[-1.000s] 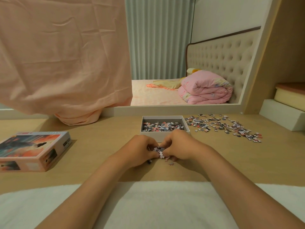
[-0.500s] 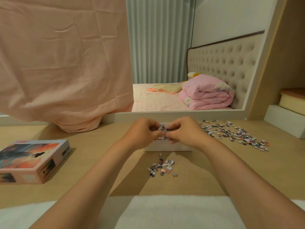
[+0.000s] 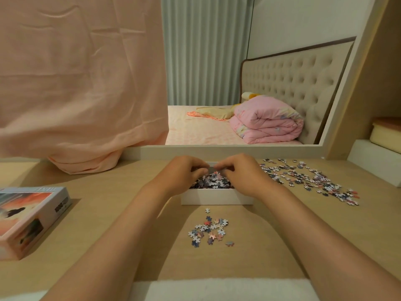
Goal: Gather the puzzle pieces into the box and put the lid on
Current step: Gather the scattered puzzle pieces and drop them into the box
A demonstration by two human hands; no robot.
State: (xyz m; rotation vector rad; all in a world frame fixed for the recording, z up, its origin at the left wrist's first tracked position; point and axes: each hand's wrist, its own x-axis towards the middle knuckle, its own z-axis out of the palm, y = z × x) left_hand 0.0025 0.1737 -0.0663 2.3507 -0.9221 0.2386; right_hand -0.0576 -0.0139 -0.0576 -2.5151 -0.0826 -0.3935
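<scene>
1. One white open box stands at the centre of the bench, its near wall facing the camera; it holds a heap of puzzle pieces, too many to count
2. The left hand and the right hand hover side by side over the far half of the box, fingers curled downward with the tips nearly meeting; a few pieces show at the fingertips, but I cannot tell whether either hand grips them
3. Two loose groups lie outside the box: a small cluster of roughly twenty pieces just below the box in the frame, with a single piece apart near the box wall, and a wide scatter at right of the frame, too many to count
4. One lid, printed with an orange sunset picture, lies at the left edge of the frame, well apart from the box
</scene>
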